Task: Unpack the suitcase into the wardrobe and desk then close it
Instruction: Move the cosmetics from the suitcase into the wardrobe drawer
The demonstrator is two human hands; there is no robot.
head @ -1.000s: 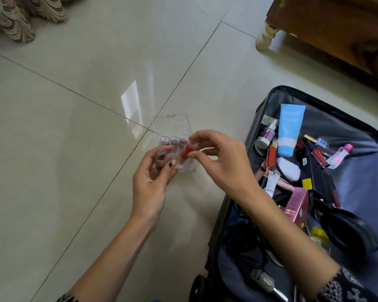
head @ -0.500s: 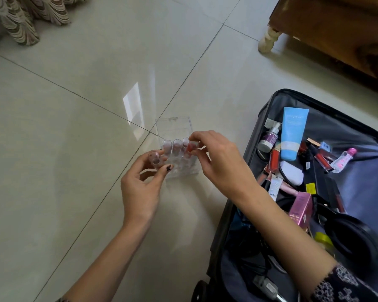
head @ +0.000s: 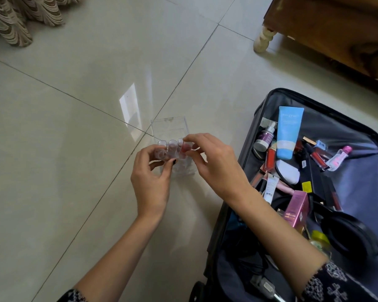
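Note:
A clear plastic organiser box (head: pixel 169 127) stands on the tiled floor left of the open dark suitcase (head: pixel 358 182). Several small clear-capped lipstick tubes (head: pixel 172 147) stand in its near row. My left hand (head: pixel 151 177) pinches one pinkish tube (head: pixel 160 154) at the row's left end. My right hand (head: pixel 216 168) pinches a red tube (head: pixel 186 147) at the right end. The suitcase holds a blue tube (head: pixel 288 132), a purple dropper bottle (head: pixel 265 137), a pink carton (head: pixel 297 208), black headphones (head: pixel 347 234) and several other cosmetics.
A wooden furniture piece with a pale turned leg (head: pixel 263 39) stands at the back right, close to the suitcase. A patterned curtain (head: pixel 20 16) hangs at the top left. Bare floor tiles (head: pixel 63 149) spread to the left of the box.
Both hands lowered the tubes from above the box into its near row. My left hand shifted slightly left with the pinkish tube; my right hand stays at the red tube.

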